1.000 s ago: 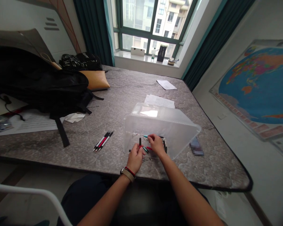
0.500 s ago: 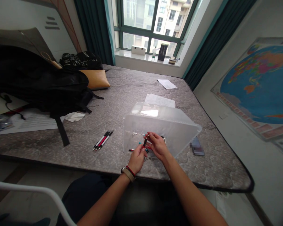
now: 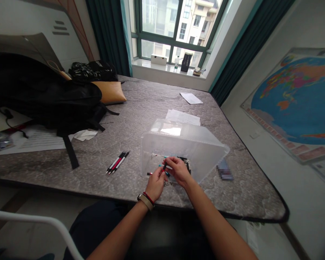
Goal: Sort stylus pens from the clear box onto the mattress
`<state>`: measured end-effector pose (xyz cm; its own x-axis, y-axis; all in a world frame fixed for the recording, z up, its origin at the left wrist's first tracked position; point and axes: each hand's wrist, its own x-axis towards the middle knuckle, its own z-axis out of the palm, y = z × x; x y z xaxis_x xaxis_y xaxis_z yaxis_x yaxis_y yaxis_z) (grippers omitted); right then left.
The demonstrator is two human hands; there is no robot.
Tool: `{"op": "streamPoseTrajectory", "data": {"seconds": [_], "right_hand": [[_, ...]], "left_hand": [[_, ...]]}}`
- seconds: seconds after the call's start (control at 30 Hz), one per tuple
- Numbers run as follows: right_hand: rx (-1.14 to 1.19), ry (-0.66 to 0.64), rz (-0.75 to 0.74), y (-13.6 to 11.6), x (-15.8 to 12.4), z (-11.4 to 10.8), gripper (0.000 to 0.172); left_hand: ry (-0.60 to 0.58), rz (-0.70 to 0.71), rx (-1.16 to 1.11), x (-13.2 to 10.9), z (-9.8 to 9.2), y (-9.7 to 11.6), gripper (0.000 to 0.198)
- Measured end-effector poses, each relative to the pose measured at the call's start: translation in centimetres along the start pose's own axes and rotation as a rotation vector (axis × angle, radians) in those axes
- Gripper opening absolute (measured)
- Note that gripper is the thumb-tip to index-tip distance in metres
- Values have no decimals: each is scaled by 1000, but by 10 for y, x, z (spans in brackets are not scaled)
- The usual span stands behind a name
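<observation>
Both hands are at the open side of a clear plastic bin (image 3: 203, 151), which lies tipped on its side. My left hand (image 3: 155, 184) is closed around the lower end of a dark pen with some red on it (image 3: 164, 167). The fingers of my right hand (image 3: 178, 170) pinch that pen's upper end. Inside the bin, around my hands, lie several pens and small parts (image 3: 150, 173), partly hidden by my fingers. To the left, several assembled pens (image 3: 117, 163) in white, black and red lie side by side on the mattress-like surface.
A black backpack (image 3: 43, 94) stands at the left, with a tan pouch (image 3: 108, 91) beside it. Paper sheets (image 3: 182, 117) lie behind the bin. A blurred flat item (image 3: 224, 170) is right of it. The quilted surface (image 3: 97, 184) ends in a dark front edge.
My right hand has moved slightly down and left, and its fingers have closed over the pen's upper end. My left hand keeps its hold. The view has shifted slightly.
</observation>
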<state>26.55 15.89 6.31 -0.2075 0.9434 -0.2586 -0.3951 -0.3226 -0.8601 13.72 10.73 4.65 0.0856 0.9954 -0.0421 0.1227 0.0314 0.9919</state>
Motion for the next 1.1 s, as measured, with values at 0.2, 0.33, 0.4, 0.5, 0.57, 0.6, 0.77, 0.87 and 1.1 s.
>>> {"op": "streamPoseTrajectory", "data": {"seconds": [0.2, 0.33, 0.4, 0.5, 0.57, 0.6, 0.77, 0.87, 1.1], "right_hand": [[70, -50, 23, -6, -6, 5, 30], [95, -161, 50, -13, -11, 11, 37], [61, -146, 32, -11, -10, 11, 33], [40, -57, 16, -4, -6, 9, 26], [55, -31, 20, -2, -5, 8, 25], [67, -37, 23, -2, -5, 8, 26], [94, -42, -4, -5, -6, 9, 31], [86, 30, -15, -4, -5, 8, 28], [70, 73, -30, -1, -4, 8, 28]], "left_hand": [[-14, 28, 32, 1, -1, 6, 22], [-10, 4, -49, 4, -2, 4, 24], [-4, 6, -54, 5, -3, 1, 24], [-5, 12, -27, 4, -3, -1, 25], [-8, 15, -12, 4, -3, 0, 25], [-9, 16, -9, 5, -3, 0, 26], [-2, 17, -17, 5, -3, 2, 27], [-6, 9, -33, 5, -4, -1, 31], [-15, -1, -67, 6, -3, -3, 38]]}}
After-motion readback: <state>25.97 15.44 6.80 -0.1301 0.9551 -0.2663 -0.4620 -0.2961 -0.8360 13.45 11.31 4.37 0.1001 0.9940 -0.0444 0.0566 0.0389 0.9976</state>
